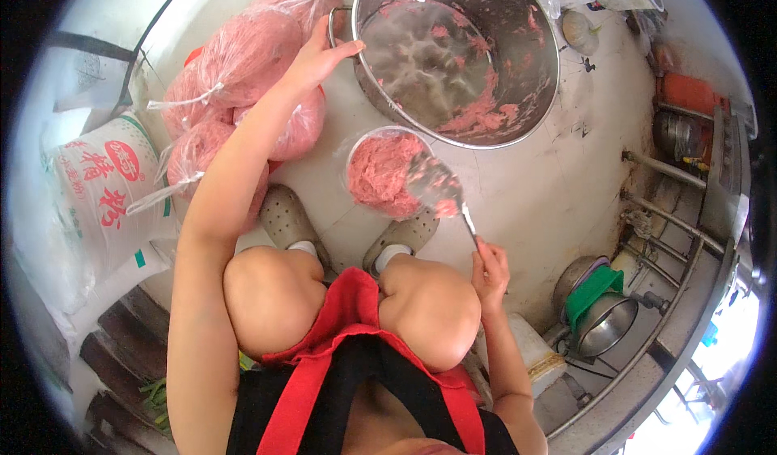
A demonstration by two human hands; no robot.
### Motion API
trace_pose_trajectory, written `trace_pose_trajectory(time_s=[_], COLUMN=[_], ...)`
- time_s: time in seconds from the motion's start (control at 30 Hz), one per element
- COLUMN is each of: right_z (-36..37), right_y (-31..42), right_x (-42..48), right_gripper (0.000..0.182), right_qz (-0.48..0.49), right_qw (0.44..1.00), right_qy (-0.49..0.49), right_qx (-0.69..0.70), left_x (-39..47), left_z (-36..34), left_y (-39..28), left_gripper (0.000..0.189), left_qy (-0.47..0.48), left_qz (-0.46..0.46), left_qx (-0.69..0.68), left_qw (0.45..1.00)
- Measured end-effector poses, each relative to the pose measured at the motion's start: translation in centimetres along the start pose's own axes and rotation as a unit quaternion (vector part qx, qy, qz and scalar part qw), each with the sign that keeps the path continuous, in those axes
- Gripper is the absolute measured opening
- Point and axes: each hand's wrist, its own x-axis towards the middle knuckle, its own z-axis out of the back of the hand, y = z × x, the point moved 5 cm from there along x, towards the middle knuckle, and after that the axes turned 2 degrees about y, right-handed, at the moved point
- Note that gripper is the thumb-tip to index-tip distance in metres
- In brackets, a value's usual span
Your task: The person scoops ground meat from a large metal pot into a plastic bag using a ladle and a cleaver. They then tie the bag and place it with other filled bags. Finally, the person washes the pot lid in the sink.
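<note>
My left hand point(322, 51) grips the side handle of a large stainless steel pot point(394, 106), thumb on its rim. The pot is tilted, with smears of pink ground meat point(479, 118) on its inner wall and bottom. In my right hand point(490, 273) is the handle of a metal spatula point(434, 179), its blade smeared with meat and over the right edge of a clear round container. Pink ground meat point(382, 172) fills that container, which stands just below the pot's rim. The spatula blade hides part of the meat.
Several tied plastic bags of pink meat point(249, 54) lie at the left, beside a white printed sack point(100, 194). Metal bowls point(606, 324) and a green plastic item point(592, 297) are at the lower right, near a metal rack point(674, 230). My shoes point(291, 215) flank the container's near side.
</note>
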Motion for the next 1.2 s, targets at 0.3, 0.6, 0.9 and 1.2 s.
trace_pose_trajectory(time_s=[0.3, 0.6, 0.9, 1.2], right_z=[8.0, 0.2, -8.5, -10.8], right_y=[1.4, 2.2, -0.2, -0.3], right_x=[13.1, 34.9, 42.3, 42.9], right_gripper=[0.029, 0.034, 0.014, 0.013], right_qz=[0.027, 0.228, 0.358, 0.314], right_qw=[0.975, 0.731, 0.606, 0.57], right_qy=[0.06, 0.131, 0.235, 0.419], right_qx=[-0.212, -0.63, -0.671, -0.633], left_x=[-0.1, -0.9, -0.3, -1.3], left_z=[0.3, -0.4, -0.1, -1.0], left_y=[0.1, -1.0, 1.6, -0.2], left_gripper=[0.07, 0.066, 0.07, 0.061], left_qy=[-0.041, -0.084, -0.079, -0.101], left_qz=[0.001, 0.041, 0.015, 0.059], left_qx=[0.073, 0.059, -0.034, -0.026], left_qw=[0.997, 0.994, 0.996, 0.993])
